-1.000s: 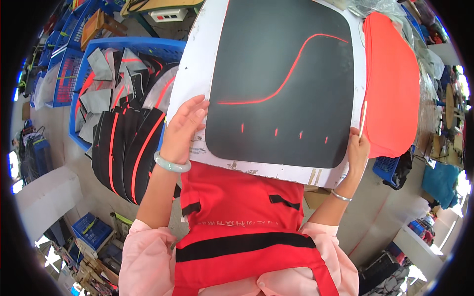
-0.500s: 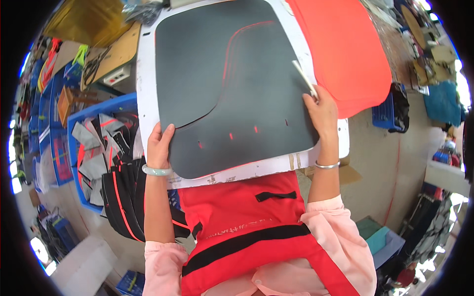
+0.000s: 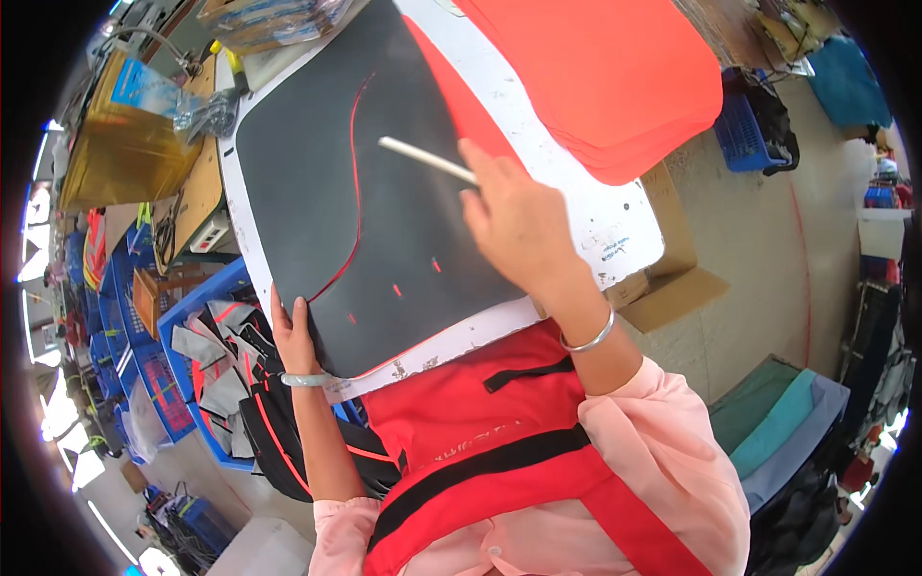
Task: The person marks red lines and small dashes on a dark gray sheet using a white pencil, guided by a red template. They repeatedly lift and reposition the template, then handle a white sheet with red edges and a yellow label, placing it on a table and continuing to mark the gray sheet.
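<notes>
A large dark grey sheet (image 3: 298,163) with rounded corners lies on a white board. Red shows through its long curved slit and several short slots. Under its right edge a red sheet (image 3: 461,96) peeks out. My left hand (image 3: 296,341) grips the dark sheet's lower left edge, thumb on top, the other fingers partly hidden. Over the sheet's right side, my right hand (image 3: 528,226) is closed round a thin white stick (image 3: 423,158) like a pen. Its tip points left toward the curved slit; whether it touches the sheet I cannot tell.
A stack of red sheets (image 3: 615,77) covers the white board's (image 3: 629,240) right side. Below is an open cardboard box (image 3: 677,298). To the left, a blue crate (image 3: 226,446) holds grey and black pieces with red trim. A plastic-wrapped bundle (image 3: 274,19) sits at the far edge.
My right hand has moved left from the sheet's right edge to over its surface, carrying the stick. The dark sheet appears turned and further left as the view shifts. My left hand stays at its edge.
</notes>
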`<state>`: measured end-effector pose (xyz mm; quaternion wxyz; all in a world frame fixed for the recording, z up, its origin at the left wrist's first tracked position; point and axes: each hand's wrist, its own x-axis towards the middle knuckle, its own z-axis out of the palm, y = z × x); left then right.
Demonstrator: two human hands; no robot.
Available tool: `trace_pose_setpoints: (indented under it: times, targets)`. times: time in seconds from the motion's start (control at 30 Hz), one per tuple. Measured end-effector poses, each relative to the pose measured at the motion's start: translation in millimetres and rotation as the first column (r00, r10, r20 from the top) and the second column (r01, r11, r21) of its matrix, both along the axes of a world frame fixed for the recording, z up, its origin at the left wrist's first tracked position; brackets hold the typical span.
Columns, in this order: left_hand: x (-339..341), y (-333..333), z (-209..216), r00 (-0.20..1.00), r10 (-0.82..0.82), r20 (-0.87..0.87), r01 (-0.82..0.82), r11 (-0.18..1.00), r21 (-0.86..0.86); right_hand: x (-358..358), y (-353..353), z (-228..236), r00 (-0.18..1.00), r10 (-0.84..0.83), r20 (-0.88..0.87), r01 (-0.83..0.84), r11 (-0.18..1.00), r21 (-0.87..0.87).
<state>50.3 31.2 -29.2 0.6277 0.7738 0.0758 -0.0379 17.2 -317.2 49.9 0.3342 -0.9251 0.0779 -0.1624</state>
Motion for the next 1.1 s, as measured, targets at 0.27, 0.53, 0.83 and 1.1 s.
trace_pose_setpoints:
  times: [0.27, 0.53, 0.83, 1.1]
  targets:
    - [3.8, 12.2, -0.9, 0.987, 0.042, -0.156, -0.082, 0.962, -0.26, 25.7, -65.1, -40.9, 0.964, 0.165, -0.207, 0.124, 0.41, 0.904]
    - [14.4, 32.8, -16.1, 0.999, 0.026, 0.022, -0.032, 0.945, 0.326, 37.6, -66.1, -65.9, 0.925, -0.203, -0.321, 0.153, 0.973, -0.175]
    - [-58.5, -170.9, 20.9, 0.561, -0.768, 0.309, 0.336, 0.553, 0.763, 36.2, -41.8, -61.4, 0.908, -0.234, -0.347, 0.148, 0.955, -0.259]
    - [-43.7, -188.6, -0.8, 0.627, -0.66, 0.415, 0.33, 0.707, 0.626, 36.8, -40.0, -65.6, 0.891, -0.259, -0.371, 0.168, 0.951, -0.261]
